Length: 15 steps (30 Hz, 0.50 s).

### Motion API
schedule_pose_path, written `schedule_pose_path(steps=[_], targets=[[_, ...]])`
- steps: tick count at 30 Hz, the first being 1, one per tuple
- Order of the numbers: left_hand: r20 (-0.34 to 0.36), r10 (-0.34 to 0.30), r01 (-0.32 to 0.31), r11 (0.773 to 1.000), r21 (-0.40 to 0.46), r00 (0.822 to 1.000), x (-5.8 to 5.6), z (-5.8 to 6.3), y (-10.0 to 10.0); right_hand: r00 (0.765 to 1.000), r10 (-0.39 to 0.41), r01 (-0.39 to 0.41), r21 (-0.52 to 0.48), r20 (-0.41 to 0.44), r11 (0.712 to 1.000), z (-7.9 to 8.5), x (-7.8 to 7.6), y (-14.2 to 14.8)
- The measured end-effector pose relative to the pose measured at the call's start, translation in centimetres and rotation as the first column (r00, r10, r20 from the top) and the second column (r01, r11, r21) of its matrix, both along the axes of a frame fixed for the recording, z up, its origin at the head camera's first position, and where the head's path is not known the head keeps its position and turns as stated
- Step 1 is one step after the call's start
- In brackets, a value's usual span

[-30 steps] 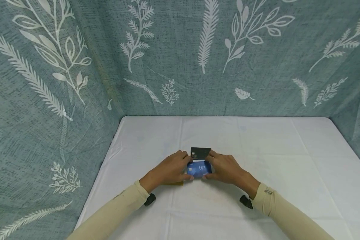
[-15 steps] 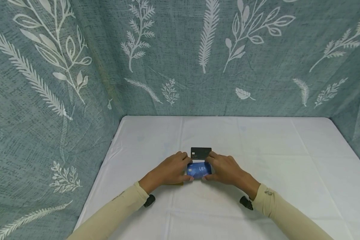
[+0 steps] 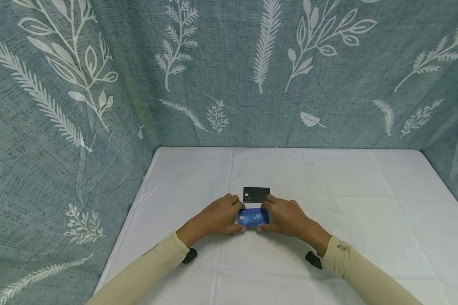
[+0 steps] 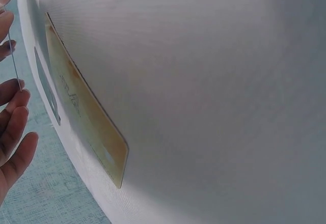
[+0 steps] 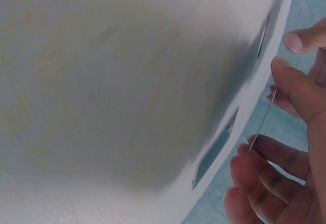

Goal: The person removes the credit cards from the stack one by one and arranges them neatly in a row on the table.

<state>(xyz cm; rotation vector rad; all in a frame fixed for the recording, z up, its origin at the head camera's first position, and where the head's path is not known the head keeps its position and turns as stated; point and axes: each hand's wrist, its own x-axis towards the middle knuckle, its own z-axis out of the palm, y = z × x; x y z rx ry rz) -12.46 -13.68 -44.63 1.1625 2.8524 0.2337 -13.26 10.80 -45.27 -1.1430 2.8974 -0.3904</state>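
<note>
Both hands hold a blue VIP card by its two short ends, just above the white tablecloth. My left hand pinches the left end between thumb and fingers; my right hand pinches the right end likewise. Each wrist view catches the blue card edge-on as a thin line. Lying flat just beyond it is a black VIP card, close to the fingers. A gold card lies on the cloth beneath the left hand, which hides nearly all of it in the head view.
A white cloth covers the table. Blue-green curtains with white leaf prints hang behind it and along its left side. A small black device sits under the left wrist, another black device under the right.
The blue card and both hands have come slightly nearer the person, widening the gap to the black card. Less of the gold card shows beneath the left hand.
</note>
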Motion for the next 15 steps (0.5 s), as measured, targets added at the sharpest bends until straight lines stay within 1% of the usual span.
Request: schedule_pose_path(steps=[4, 15], targets=[[0.004, 0.005, -0.005, 1.000, -0.014, 1.000, 0.11, 0.12, 0.01, 1.000, 0.003, -0.003, 0.002, -0.003, 1.000, -0.01, 0.03, -0.01], [0.004, -0.001, 0.001, 0.999, -0.032, 1.000, 0.12, -0.07, 0.05, 1.000, 0.001, -0.001, 0.009, 0.011, 1.000, -0.07, 0.05, 0.08]])
